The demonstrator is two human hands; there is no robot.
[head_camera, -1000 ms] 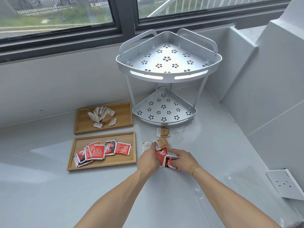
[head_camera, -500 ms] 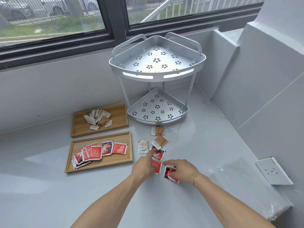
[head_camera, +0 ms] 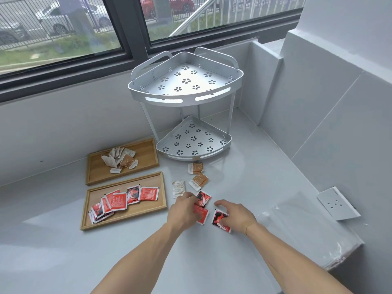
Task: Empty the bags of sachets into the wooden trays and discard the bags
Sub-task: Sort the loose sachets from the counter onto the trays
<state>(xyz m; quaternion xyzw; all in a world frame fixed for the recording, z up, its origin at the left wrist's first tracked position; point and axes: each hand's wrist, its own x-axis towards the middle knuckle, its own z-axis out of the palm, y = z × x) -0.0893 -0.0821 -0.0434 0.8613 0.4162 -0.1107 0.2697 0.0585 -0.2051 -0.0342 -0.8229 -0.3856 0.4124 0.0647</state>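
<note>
Left hand seemingly pinches a red sachet; right hand rests relaxed on another sachet.

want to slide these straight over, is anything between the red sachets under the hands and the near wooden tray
Nothing visible lies between them. The loose red sachets sit just right of the near wooden tray, with bare counter in the gap. Only the tray's raised rim has to be cleared, so they likely need lifting, not sliding.
</note>
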